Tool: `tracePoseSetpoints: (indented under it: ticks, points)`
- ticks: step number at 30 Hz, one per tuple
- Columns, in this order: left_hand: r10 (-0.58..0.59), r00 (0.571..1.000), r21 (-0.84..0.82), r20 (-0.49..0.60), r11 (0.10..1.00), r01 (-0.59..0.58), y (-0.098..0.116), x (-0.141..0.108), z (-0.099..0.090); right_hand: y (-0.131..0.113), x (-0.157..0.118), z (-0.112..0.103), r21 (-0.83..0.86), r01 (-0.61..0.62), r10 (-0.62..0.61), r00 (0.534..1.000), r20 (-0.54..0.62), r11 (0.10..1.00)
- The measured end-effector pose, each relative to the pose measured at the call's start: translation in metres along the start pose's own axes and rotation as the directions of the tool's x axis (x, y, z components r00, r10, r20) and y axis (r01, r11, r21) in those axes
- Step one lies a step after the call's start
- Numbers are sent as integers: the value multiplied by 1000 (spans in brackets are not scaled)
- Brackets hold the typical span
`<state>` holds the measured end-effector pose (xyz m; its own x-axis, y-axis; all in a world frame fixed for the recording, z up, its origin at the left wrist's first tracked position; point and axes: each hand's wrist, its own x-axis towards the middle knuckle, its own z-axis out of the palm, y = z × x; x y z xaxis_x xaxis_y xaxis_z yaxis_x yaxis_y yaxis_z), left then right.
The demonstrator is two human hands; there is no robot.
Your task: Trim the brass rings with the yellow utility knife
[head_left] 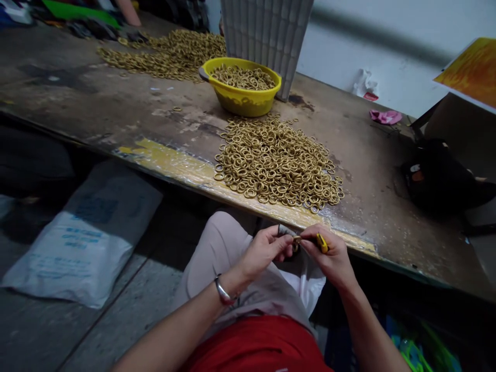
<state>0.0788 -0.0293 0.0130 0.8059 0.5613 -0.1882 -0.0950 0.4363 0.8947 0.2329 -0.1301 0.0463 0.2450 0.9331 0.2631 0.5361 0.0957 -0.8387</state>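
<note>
Close to the table's front edge, above the lap, both hands meet at a small gold-coloured ring (296, 241). My left hand (271, 245) pinches this ring between thumb and fingers; a dark grey wrap shows around one finger. My right hand (329, 253) is closed on a small yellow tool (322, 243), whose end sticks out above the fingers. Its working end is too small to make out, though the fingertips are at the ring. Just beyond the hands, a pile of gold-coloured rings (279, 163) lies on the wooden table (127, 111).
Behind the pile stands a yellow basin (244, 103) full of rings, before a grey ribbed panel (265, 36). Another ring heap (174, 54) lies at the back left. A black cap-like item (445, 175) and pink cloth (385, 117) are at right. A white sack (85, 237) lies on the floor.
</note>
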Motion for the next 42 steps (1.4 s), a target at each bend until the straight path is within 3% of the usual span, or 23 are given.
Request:
tracePoseSetpoints:
  ticks: [6,14,21,26,31,32,34,37,39,42]
  points:
    - [-157,986,-159,54,974,164,6,-7,0,-5,-3,6,-24,52,-52,999,-5,998]
    - [30,995,-10,-99,999,-31,14,-22,9,-11,-23,9,-386,49,-21,997,75,921]
    - [108,991,108,-79,989,-99,11,-27,16,-14,-25,15,-614,24,41,995,91,789]
    - [200,977,380,-80,912,-155,10,-31,15,-5,-20,15,-734,44,41,994,97,678]
    - [251,968,502,-16,839,-210,25,-44,11,26,-9,-20,-866,-242,218,963,-159,437]
    - [240,971,489,6,846,-212,27,-45,10,30,-5,-26,-857,-253,192,964,-184,449]
    - [174,984,420,34,891,-172,25,-41,7,36,7,-31,-805,-170,101,985,-137,568]
    - [83,996,346,32,934,-89,12,-30,7,36,35,-18,-692,-8,-23,999,-35,721]
    - [61,998,387,10,920,-60,0,-22,9,33,59,-3,-681,17,-41,999,-20,732]
    - [29,1000,540,2,841,-25,-14,-17,10,33,91,13,-749,-11,8,1000,-8,663]
